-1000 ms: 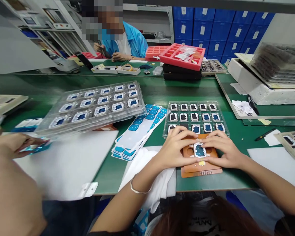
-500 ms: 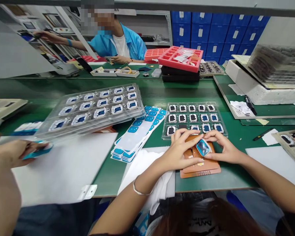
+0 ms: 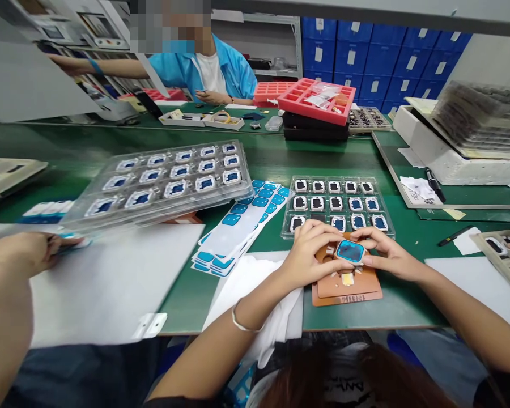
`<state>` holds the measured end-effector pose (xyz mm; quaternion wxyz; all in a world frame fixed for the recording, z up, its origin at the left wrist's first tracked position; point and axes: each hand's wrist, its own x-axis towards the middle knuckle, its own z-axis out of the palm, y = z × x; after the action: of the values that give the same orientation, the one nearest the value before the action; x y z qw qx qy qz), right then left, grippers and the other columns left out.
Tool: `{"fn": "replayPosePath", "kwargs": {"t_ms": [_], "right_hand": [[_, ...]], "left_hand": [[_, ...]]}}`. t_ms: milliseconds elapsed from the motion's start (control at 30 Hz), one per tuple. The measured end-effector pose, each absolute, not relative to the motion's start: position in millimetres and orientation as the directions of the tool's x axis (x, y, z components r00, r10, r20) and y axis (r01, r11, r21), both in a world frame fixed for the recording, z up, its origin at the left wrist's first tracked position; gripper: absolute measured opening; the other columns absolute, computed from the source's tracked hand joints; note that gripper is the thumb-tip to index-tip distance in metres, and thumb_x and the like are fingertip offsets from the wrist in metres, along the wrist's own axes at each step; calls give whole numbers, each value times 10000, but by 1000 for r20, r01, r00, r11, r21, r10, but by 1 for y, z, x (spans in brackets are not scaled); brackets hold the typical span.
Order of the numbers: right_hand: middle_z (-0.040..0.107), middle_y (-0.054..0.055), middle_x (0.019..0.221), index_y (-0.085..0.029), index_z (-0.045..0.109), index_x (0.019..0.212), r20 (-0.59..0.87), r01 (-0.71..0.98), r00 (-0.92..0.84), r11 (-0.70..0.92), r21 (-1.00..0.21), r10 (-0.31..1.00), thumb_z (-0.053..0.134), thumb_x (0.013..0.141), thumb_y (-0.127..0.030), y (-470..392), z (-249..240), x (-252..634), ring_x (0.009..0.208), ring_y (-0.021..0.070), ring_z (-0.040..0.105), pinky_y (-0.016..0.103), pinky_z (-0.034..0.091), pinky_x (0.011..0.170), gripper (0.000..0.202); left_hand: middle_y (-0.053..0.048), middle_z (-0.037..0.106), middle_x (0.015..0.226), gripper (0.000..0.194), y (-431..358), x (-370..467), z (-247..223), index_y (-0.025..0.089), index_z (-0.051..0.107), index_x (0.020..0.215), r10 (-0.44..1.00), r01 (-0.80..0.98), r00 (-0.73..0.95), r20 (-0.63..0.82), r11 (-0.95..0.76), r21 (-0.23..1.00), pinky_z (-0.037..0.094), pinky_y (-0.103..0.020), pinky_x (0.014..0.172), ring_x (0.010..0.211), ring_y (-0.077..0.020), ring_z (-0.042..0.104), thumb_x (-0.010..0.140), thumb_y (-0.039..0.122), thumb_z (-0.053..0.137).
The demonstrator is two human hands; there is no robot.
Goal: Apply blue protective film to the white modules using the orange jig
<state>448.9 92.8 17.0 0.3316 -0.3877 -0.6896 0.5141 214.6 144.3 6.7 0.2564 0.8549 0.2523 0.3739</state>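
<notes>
Pinching the blue-faced part point(image 3: 350, 251) between them — left hand point(image 3: 310, 253) and right hand point(image 3: 385, 252) — just above the brown fixture point(image 3: 344, 286).

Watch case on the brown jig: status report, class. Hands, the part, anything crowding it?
Left hand and right hand pinch the watch case over the brown jig. Blue face up. Clear parts tray close behind; white cloth at left.

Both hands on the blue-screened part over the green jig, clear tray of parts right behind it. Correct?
Not quite: the jig is brown, not green; the green is the table. The head view shows the left hand and right hand holding the blue-screened part over it, the clear tray right behind.
</notes>
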Motion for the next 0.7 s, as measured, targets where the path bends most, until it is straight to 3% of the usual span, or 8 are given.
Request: {"fn": "replayPosePath", "kwargs": {"t_ms": [300,533,700], "right_hand": [[559,80,1275,-252,504,1252,127,201,-478,249,-947,869,676,914,-385,93,16,448,1096,186,634,400,483,1037,402],[597,66,1186,-308,635,1238,265,299,-476,438,-848,838,653,937,-394,94,14,448,1173,205,560,423,463,1053,314],[628,67,1153,-323,673,1221,354,301,-465,521,-799,812,645,952,-338,96,11,448,1141,195,587,401,506,987,271]], "left_hand": [[-86,702,1049,425,146,216,4,205,646,1004,602,129,553,576,-745,655,422,-433,894,1002,-253,615,800,573,704],[-97,683,1058,324,143,214,9,190,572,930,632,4,517,578,-676,737,494,-387,875,1012,-224,648,810,437,744],[-104,701,1063,336,141,214,10,194,527,926,660,-40,524,537,-611,790,503,-396,891,1024,-231,665,800,398,762]]}}
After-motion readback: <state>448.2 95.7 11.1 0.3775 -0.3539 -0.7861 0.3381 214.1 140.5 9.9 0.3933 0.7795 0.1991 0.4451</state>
